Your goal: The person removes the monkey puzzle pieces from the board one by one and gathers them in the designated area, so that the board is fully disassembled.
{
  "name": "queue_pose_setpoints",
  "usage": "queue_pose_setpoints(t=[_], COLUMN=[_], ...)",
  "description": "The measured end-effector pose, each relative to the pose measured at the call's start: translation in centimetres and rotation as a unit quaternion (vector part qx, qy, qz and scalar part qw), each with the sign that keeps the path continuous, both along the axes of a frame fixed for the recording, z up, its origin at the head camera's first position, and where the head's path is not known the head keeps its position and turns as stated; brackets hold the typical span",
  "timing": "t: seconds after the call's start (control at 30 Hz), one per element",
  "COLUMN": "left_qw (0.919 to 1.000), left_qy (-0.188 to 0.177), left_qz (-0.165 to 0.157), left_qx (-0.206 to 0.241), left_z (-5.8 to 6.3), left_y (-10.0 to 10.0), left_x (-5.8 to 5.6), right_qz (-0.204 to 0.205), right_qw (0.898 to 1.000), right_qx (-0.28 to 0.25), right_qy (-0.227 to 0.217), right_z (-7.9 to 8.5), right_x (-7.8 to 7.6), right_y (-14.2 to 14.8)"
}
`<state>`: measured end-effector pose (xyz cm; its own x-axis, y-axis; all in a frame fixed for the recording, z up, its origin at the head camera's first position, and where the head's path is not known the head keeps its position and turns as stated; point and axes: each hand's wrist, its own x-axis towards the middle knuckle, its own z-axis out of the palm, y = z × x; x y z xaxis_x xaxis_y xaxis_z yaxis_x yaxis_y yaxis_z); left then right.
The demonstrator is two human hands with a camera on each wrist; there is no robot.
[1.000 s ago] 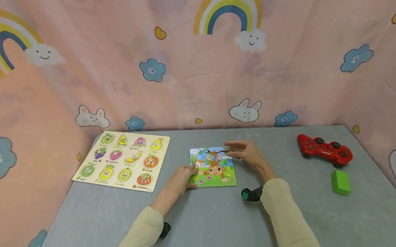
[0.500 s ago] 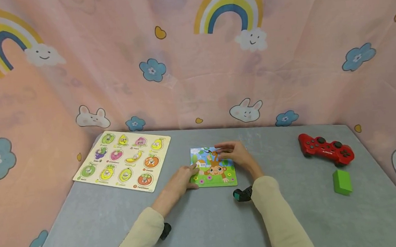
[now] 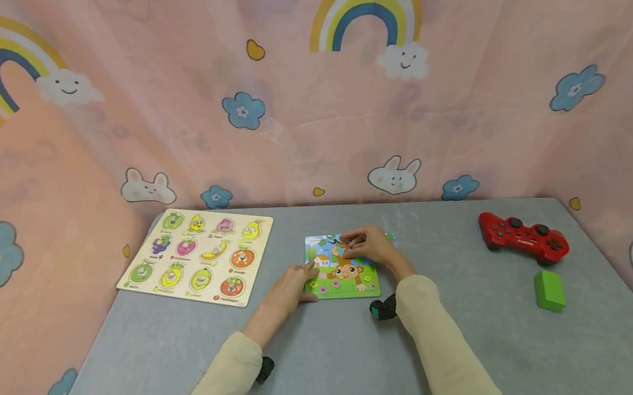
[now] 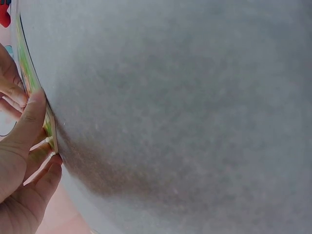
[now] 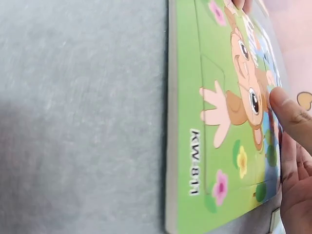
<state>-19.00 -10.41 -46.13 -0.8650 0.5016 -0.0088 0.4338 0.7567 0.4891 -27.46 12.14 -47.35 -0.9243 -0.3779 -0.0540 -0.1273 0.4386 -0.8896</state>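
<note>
Table [image 3: 331,359]: grey, flat, finely mottled, matte. Behind it hangs a pink cloth [image 3: 300,142], soft and creased, printed with rainbows, flowers and rabbits. Fruit board [image 3: 193,263]: cream, rectangular, set askew at the table's far left. At the far right lie a red controller [image 3: 523,239], twin-gripped, with black sticks, and nearer me a smooth green rectangular block [image 3: 549,290]. Both sleeves [image 3: 454,348] are pale cream fabric.

The puzzle [image 3: 349,287] lies flat at the middle of the table, between fruit board and controller. It is a thin, roughly square panel with a pale side edge and a glossy face. A brown monkey is printed on green grass under blue sky; fine cut lines divide the face, and "KW-811" marks the lower right corner.

Left hand [image 3: 289,286]: holds the puzzle's lower left corner between thumb and fingers. Right hand [image 3: 376,246]: fingers bent, gap narrow, thumb tip against the upper face; I cannot tell whether a piece is gripped. A blue-green sliver [image 3: 391,236] shows beyond it, mostly hidden.

Compared with one second ago, the right hand sits further left, off the right edge and over the picture. The left hand is unchanged.
</note>
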Motion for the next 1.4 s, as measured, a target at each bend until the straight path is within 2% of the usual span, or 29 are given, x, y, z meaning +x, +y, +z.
queue_pose_setpoints(t=[0.2, 0.53, 0.83, 1.13, 1.4], left_qw=[1.0, 1.0, 0.9999, 0.9999, 1.0], left_qy=[0.007, 0.009, 0.01, 0.008, -0.002], left_qz=[-0.003, -0.002, -0.004, 0.001, 0.007], left_qx=[-0.003, 0.0, -0.001, -0.007, -0.001], left_z=[-0.1, -0.1, 0.0, 0.0, -0.2], left_y=[0.0, 0.0, 0.0, 0.0, 0.1], left_x=[-0.1, -0.1, -0.1, 0.0, 0.0], right_qz=[0.01, 0.042, 0.049, 0.054, 0.013], right_qw=[0.998, 0.991, 0.99, 0.987, 0.994], right_qx=[0.067, 0.127, 0.131, 0.141, 0.087], right_qy=[0.007, -0.006, -0.007, 0.051, 0.06], right_z=[0.6, 1.6, 2.1, 1.5, 0.4], right_x=[-0.2, -0.7, -0.5, -0.4, 0.0], right_y=[-0.6, -1.6, -2.1, -2.1, -1.5])
